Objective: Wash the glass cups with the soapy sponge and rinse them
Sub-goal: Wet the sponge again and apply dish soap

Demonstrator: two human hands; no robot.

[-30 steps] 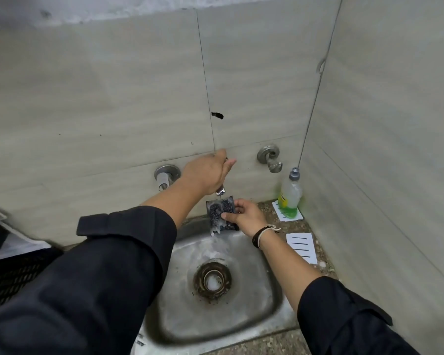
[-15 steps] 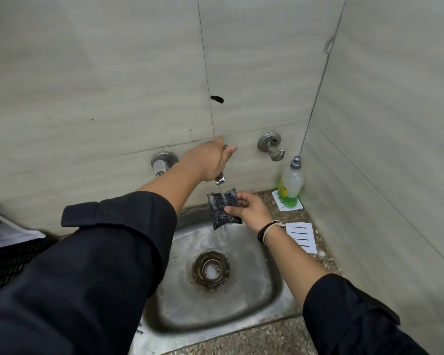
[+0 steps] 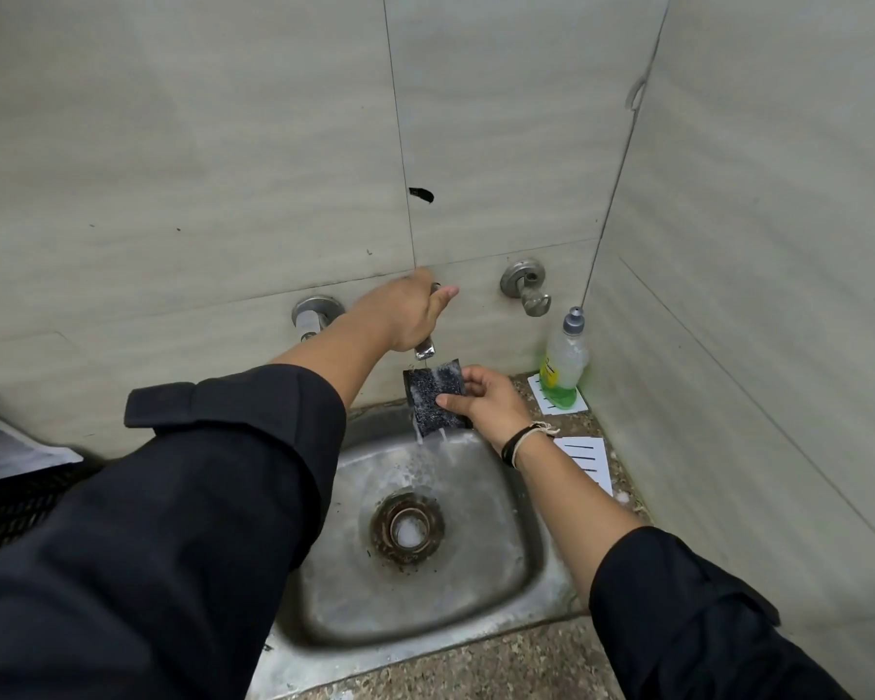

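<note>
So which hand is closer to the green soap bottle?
Right. The right hand holds the sponge just left of the soap bottle; the left hand grips the tap, farther left.

Speckled stone surface [image 3: 481, 669] around a steel sink [image 3: 536, 563]. At 2 o'clock from the drain [image 3: 407, 528], a dish-soap bottle [image 3: 566, 368] upright on a white lined card [image 3: 541, 396]; at 3 o'clock, a second lined card [image 3: 589, 459] lying flat.

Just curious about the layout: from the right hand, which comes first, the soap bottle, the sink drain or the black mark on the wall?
From the right hand:
1. Soap bottle, to its right, in the corner.
2. Sink drain, below it, in the basin.
3. Black mark, high on the wall.
</note>
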